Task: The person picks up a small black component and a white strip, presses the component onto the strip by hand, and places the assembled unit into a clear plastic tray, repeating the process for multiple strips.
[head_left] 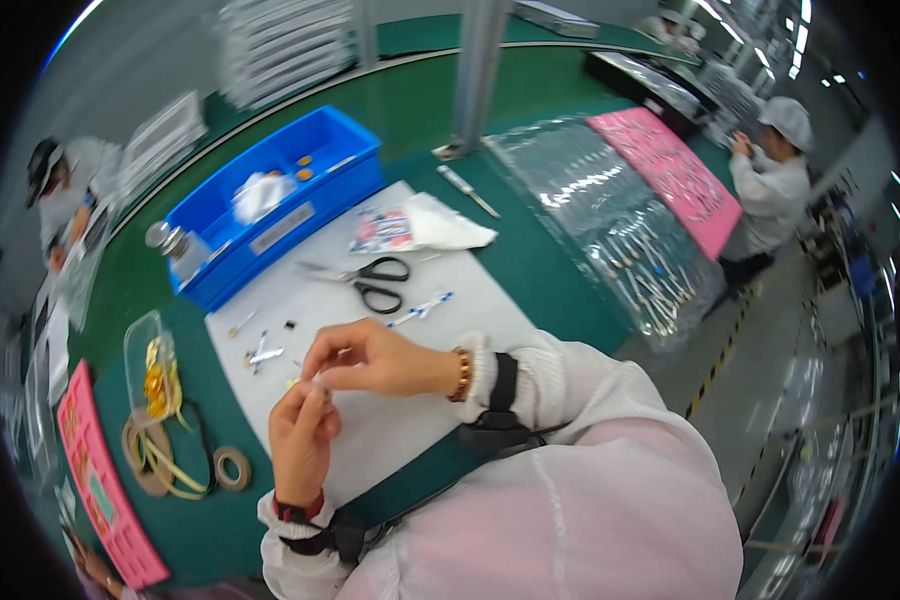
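My left hand (pixel 302 445) and my right hand (pixel 395 362) meet over a white sheet (pixel 380 450), fingertips pressed together. Both are closed around something tiny, mostly hidden by the fingers; I cannot make out what it is. Just beyond my right hand lies a small blue-and-white piece (pixel 422 309). Scissors with black handles (pixel 380 296) rest farther up the sheet. Several small white and metallic bits (pixel 261 352) and a little black square (pixel 290 324) are scattered left of my fingers.
A blue bin (pixel 260 250) stands behind the sheet, near a white cloth (pixel 448 222) and a pen-like tool (pixel 468 190). At left are a clear tub (pixel 150 350), tape roll (pixel 232 468) and pink tray (pixel 105 480). Bagged parts (pixel 610 230) lie right; a co-worker (pixel 778 180) stands beyond.
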{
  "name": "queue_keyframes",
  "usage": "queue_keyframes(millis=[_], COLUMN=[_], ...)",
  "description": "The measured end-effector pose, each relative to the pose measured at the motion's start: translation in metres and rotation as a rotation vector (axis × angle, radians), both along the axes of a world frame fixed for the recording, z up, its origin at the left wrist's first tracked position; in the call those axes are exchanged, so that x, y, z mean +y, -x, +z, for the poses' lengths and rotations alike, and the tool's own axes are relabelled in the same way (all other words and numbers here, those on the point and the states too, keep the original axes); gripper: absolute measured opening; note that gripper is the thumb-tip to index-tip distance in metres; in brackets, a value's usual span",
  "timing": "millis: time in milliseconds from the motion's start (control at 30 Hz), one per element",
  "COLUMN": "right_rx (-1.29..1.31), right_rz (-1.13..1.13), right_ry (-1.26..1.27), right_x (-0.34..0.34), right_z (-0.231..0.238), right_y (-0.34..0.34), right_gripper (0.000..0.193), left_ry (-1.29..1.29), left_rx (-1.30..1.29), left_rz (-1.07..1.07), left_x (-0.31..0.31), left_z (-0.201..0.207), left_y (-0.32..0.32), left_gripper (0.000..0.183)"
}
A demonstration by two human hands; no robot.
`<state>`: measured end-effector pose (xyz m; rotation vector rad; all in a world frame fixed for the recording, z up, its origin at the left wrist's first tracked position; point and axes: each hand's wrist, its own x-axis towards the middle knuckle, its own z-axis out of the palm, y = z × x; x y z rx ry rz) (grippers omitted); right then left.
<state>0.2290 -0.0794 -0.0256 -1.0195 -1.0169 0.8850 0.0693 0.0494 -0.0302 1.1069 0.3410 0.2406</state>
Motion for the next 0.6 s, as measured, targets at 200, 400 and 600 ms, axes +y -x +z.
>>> queue_keyframes(millis=[200,400,600], right_rx=[-0.046,0.011,-0.233], right_rz=[-0.038,-0.407,-1.039], right_ry=[-0.025,0.063,0.216], right_x=[-0.006,-0.039,-0.2], right_z=[-0.003,0.022,0.062], right_y=[-0.004,-0.034,-0.13], right_gripper=[0.006,0.009,0.016], left_ry=[0.042,-0.068,-0.046], left_rx=[-0.015,0.065,-0.041], left_rz=[-0.093,0.049,0.071], left_x=[-0.008,-0.008,-0.004], left_z=[0.001,-0.002,-0.004], left_y=[-0.003,-0.004,0.0], left_gripper=[0.019,0.021,0.022])
